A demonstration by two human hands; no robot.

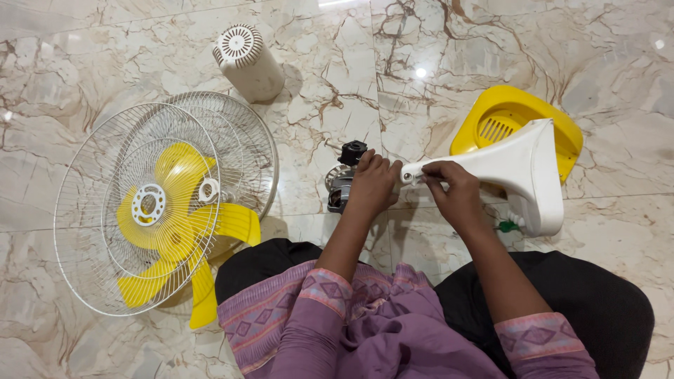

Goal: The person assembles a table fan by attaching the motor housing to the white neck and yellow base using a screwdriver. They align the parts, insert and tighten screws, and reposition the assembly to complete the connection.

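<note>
Head view: your right hand (449,184) is clasping the white fan stand (516,168) at its narrow neck, long axis running rightward; your left hand (372,184) is gripping the motor (342,184) just beside the neck.

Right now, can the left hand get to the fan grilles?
Probably yes: the left hand rests on the motor, and only bare floor lies between it and the grilles.

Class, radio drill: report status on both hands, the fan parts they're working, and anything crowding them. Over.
Left hand gripping fan motor. Right hand pinching neck of white stand. Yellow base cover behind stand; grilles and yellow blades off left, apart.
</note>
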